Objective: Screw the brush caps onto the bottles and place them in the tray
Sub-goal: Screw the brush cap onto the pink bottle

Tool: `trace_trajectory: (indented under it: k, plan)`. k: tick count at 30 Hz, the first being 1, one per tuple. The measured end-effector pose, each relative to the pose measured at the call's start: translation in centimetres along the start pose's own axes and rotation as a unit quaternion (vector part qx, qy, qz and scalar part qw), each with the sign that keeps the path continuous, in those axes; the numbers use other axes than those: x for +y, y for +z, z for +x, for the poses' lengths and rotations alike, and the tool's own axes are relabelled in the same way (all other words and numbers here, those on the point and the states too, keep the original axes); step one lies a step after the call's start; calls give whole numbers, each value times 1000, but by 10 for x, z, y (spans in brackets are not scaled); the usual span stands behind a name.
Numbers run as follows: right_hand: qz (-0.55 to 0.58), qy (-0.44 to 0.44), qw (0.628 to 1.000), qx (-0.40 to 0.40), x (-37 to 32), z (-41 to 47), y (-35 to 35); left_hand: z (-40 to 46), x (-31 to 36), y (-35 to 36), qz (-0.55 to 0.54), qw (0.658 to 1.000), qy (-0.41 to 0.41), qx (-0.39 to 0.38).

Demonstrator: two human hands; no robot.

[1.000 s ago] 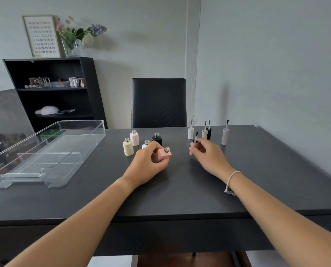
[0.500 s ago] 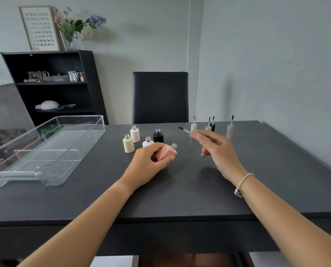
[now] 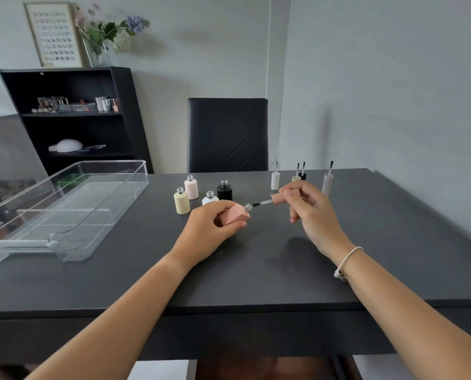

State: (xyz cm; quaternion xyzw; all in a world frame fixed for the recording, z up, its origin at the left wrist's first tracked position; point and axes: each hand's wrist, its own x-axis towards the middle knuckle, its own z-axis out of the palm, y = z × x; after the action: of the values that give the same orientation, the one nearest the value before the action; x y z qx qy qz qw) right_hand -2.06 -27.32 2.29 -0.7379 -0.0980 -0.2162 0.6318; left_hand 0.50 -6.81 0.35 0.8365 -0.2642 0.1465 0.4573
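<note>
My left hand [image 3: 209,229] grips a pink square bottle [image 3: 233,214], tilted so its silver neck points right. My right hand [image 3: 309,212] pinches a pink brush cap [image 3: 278,199] held sideways, its brush tip right at the bottle's neck. Behind stand several open bottles: cream [image 3: 181,201], pale pink [image 3: 191,187], white [image 3: 210,198] and black [image 3: 224,190]. Several brush caps stand upside down at the back right, among them a white one [image 3: 275,180] and a pale lilac one [image 3: 327,183]. A clear tray [image 3: 64,207] sits at the left of the table.
The dark table [image 3: 256,270] has a black chair [image 3: 227,135] behind it. A black shelf [image 3: 72,116] with small items stands at the back left, topped by a frame and flowers. A grey wall closes the right side.
My right hand lifted the pink brush cap off the table and turned it sideways toward the bottle. My left hand tilted the pink bottle so its neck meets the brush tip.
</note>
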Motion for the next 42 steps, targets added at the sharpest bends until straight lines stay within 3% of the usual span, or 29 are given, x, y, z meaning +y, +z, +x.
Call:
trace_trajectory:
  k: [33, 42]
  plan:
    - [-125, -64, 987, -83, 2, -6, 9, -1, 4, 0, 40, 998, 23, -38]
    - [-122, -67, 987, -78, 5, -3, 9, -3, 4, -1, -4, 1000, 9, -15]
